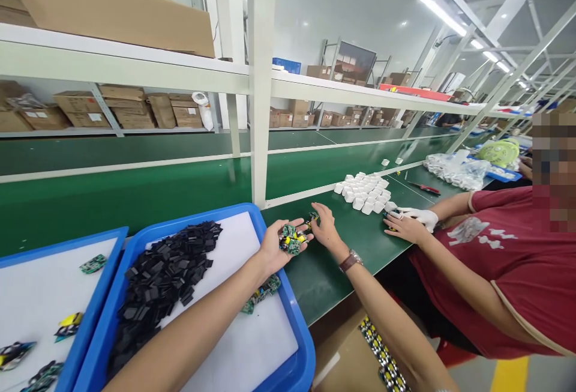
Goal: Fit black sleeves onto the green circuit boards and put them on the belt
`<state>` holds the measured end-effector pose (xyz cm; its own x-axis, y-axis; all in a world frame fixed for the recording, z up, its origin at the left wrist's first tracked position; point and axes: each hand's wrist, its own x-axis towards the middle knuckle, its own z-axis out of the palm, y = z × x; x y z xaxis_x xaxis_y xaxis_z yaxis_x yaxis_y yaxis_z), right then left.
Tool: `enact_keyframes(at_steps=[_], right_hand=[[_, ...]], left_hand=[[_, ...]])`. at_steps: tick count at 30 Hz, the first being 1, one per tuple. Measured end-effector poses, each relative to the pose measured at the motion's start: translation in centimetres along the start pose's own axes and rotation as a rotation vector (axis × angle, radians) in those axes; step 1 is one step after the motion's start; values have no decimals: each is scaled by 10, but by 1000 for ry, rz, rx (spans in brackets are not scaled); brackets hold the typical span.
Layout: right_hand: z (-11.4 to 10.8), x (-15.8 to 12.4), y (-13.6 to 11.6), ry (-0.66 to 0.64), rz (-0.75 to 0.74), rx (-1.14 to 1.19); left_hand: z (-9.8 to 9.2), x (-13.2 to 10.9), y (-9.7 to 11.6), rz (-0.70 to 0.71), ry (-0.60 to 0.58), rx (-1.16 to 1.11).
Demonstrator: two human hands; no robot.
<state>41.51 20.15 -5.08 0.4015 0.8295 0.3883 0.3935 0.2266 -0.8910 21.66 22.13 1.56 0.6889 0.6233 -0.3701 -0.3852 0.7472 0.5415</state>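
My left hand [270, 249] is palm up over the right edge of a blue tray, cradling several small green circuit boards [291, 239] with yellow parts. Close beside it, my right hand [327, 231] has its fingers bent around another small circuit board [311, 219], partly hidden by the fingers. Beneath my left forearm, more circuit boards [261, 293] lie on the white lining of the blue tray [300, 320]. The left part of that tray holds a heap of small black plastic pieces [166, 278].
A second blue tray [101, 302] with scattered boards stands at left. White caps [365, 192] are piled on the green bench [315, 284]. A co-worker [490, 260] at right handles a small part. Below sits a cardboard box [346, 356] with boards. A shelf post [260, 80] rises ahead.
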Motion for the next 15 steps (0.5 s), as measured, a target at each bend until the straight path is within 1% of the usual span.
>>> enact_keyframes(at_steps=[2, 5, 8, 10, 15], right_hand=[[-2, -14, -14, -24, -31, 18], [-4, -37, -35, -130, -73, 71], [-7, -51, -46, -209, -94, 107], [-8, -52, -43, -197, -76, 134], [-12, -44, -16, -46, 57, 270]], left_hand=[[-1, 5, 4, 1, -30, 12], [-2, 11, 9, 2, -52, 40], [-3, 15, 11, -9, -49, 76], [-3, 18, 11, -21, -47, 100], [1, 27, 8, -54, -18, 184]])
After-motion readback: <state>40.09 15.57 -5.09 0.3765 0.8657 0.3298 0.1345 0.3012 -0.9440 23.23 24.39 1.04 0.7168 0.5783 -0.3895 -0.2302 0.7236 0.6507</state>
